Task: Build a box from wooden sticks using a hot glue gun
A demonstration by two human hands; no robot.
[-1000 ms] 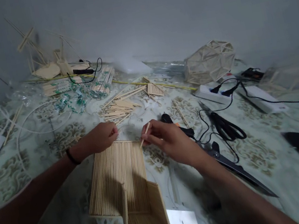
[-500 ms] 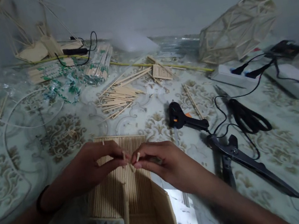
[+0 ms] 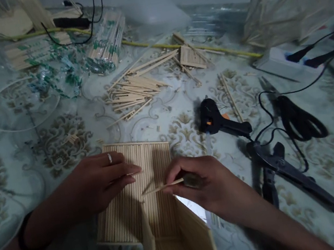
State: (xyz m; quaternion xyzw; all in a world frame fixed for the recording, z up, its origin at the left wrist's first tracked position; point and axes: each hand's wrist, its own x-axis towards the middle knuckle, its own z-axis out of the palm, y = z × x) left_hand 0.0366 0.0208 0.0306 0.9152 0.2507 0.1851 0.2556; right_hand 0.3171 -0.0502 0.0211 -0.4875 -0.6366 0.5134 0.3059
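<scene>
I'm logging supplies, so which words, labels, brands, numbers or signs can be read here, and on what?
No text can be read.
Stick packs: green markings, too blurred to read.
Wrapper: green patches, too crumpled and blurred to read.
Glue gun: no legible mark.

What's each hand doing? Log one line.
right hand: holds thin stick; left hand: over slatted panel; glue gun: lying unheld

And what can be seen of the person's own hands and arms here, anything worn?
The left hand wears a silver-coloured ring, with a dark, narrow band round its wrist. On the right hand, no ring or band shows. No gloves or sleeves are in view.
</scene>
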